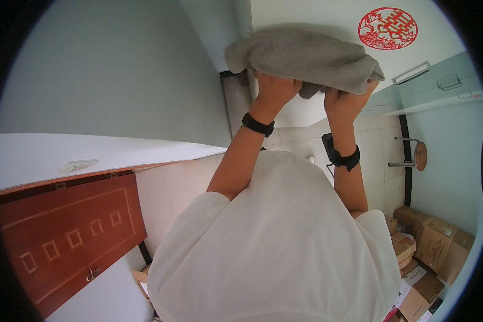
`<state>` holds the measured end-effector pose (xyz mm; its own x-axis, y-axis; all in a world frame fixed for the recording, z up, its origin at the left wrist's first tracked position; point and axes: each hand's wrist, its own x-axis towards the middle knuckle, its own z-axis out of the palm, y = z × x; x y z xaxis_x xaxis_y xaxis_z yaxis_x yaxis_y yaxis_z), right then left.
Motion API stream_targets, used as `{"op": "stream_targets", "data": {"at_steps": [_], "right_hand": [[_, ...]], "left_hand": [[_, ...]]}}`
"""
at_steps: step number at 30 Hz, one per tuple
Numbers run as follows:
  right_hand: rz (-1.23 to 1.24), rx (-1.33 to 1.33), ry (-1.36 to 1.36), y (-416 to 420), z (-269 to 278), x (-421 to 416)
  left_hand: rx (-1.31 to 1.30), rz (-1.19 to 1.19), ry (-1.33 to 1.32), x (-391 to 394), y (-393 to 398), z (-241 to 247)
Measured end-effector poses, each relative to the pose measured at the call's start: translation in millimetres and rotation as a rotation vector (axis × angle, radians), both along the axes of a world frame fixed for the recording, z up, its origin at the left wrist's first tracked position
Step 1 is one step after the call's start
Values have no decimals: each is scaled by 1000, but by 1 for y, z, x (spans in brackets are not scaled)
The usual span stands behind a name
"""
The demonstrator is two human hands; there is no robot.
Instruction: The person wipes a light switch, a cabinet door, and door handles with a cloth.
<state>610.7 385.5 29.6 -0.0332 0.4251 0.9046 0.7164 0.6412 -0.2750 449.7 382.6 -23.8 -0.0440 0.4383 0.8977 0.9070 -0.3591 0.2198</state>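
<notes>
A grey-brown towel (306, 56), folded and rumpled, is stretched between my two hands at the top of the view. My left hand (277, 91) grips its lower edge near the left, with the fingers mostly hidden by the fabric. Around the towel's lower right part, my right hand (346, 105) is closed, its fingertips also covered. Behind the cloth is a white upright panel (306, 12) bearing a round red paper-cut decoration (388, 28). Whether the towel touches the panel cannot be told. Each wrist wears a black band.
A grey wall (116, 72) rises on the left, above a reddish-brown door (76, 237). A metal handle (411, 73) and a greenish glass panel (434, 82) are at the right. Beyond lie a stool (420, 156) and several stacked cardboard boxes (436, 245) on the tiled floor (374, 161).
</notes>
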Motion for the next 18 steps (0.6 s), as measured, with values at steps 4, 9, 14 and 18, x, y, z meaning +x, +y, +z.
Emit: {"op": "stream_targets", "data": {"at_steps": [4, 9, 14, 18], "right_hand": [[-192, -263, -116, -14, 18, 2], [-85, -580, -93, -15, 23, 8], [288, -368, 308, -19, 21, -3], [357, -199, 235, -16, -5, -3]], "left_hand": [[104, 4, -12, 3, -2, 18], [110, -72, -14, 13, -3, 34], [17, -177, -42, 16, 8, 18], [-49, -232, -38, 3, -3, 18]]}}
